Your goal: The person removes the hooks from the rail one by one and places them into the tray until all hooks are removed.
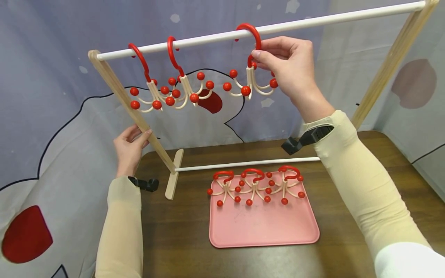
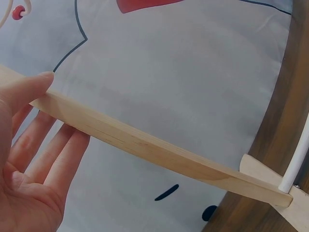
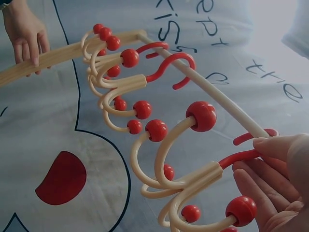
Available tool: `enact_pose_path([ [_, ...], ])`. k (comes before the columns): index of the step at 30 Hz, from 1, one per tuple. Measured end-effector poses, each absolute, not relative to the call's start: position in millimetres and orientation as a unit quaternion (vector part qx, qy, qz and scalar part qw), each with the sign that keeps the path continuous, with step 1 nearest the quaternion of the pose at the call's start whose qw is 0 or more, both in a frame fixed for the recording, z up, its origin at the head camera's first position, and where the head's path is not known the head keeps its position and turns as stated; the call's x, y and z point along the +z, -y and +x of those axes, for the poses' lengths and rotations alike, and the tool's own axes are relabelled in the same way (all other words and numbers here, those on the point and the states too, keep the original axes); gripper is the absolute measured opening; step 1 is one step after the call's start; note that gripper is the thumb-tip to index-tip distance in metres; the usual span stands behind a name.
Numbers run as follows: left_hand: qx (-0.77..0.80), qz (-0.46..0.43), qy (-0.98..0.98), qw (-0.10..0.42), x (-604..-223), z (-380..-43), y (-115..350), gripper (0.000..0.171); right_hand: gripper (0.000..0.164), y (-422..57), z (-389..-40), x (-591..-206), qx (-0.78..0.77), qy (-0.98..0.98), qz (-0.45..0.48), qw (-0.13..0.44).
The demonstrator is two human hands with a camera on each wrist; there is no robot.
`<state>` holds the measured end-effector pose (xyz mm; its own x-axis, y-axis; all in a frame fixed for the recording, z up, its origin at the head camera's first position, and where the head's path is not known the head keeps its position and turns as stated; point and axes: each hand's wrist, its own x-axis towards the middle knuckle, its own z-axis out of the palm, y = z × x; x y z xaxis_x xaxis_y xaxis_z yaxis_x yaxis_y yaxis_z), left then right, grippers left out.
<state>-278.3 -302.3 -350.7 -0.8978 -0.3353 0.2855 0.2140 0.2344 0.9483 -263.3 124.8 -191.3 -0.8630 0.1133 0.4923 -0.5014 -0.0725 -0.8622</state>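
My right hand (image 1: 290,61) pinches the red hook of a multi-arm hanger (image 1: 250,83), whose cream arms end in red balls. That hook loops over the white top rail (image 1: 330,20) of a wooden rack. In the right wrist view, thumb and fingers close around the red hook (image 3: 239,157) beside the rail. With thumb and fingers on either side, my left hand (image 1: 130,148) grips the rack's left wooden post (image 2: 145,140). Two more such hangers hang to the left: one hanger (image 1: 153,90) near the post, another hanger (image 1: 185,87) beside it.
A pink tray (image 1: 264,227) on the brown table (image 1: 174,239) bears three similar hangers (image 1: 255,187) along its far edge. Behind the tray runs the white lower bar (image 1: 243,164). The right post (image 1: 386,69) stands beyond my right arm. A patterned curtain (image 1: 69,116) hangs behind.
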Motion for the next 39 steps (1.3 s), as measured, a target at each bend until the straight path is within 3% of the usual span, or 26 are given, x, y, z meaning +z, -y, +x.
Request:
enact_pose_path([
  [22, -0.630, 0.031, 0.742, 0.227, -350, -278, 302, 0.046, 0.023, -142, -248, -175, 0.761, 0.570, 0.161, 0.263],
  [39, -0.620, 0.035, 0.751, 0.226, -348, -276, 301, 0.047, 0.024, -154, -227, -190, 0.727, 0.601, 0.169, 0.285],
])
